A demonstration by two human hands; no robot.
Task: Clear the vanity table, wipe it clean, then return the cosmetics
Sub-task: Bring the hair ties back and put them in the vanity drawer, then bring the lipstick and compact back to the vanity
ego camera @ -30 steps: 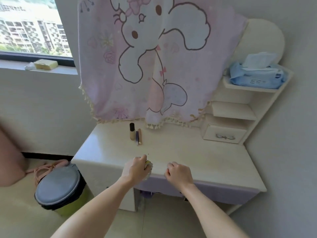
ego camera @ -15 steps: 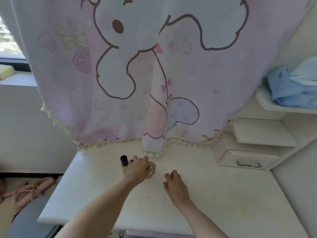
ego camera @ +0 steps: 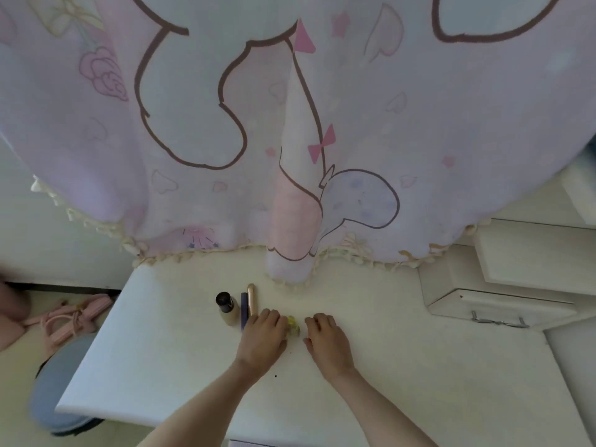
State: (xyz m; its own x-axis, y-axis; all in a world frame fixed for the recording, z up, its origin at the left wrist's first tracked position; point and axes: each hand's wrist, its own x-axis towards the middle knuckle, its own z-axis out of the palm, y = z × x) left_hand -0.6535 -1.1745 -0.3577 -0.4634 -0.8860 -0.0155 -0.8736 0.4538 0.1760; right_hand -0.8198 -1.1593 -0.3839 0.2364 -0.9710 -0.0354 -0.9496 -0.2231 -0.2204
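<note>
Here both hands [ego camera: 295,340] rest curled (grip unclear) beside a yellow item [ego camera: 293,324] on the vanity table [ego camera: 419,382].

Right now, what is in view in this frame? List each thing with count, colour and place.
vanity table: one, cream-white, fills the lower middle
foundation bottle: one, beige with black cap, left of centre on the table
slim tubes: two, one dark blue and one rose-gold, beside the bottle
small yellow-green item: one, between the hands; what it is cannot be told
cartoon cloth: one, pink and lilac, hanging behind the table
drawer unit: one, cream, at right
bin lid: one, grey-blue, on the floor at left
pink sandals: pink, floor at left
left hand: on the table, touching the yellow-green item
right hand: on the table, fingers curled
</note>
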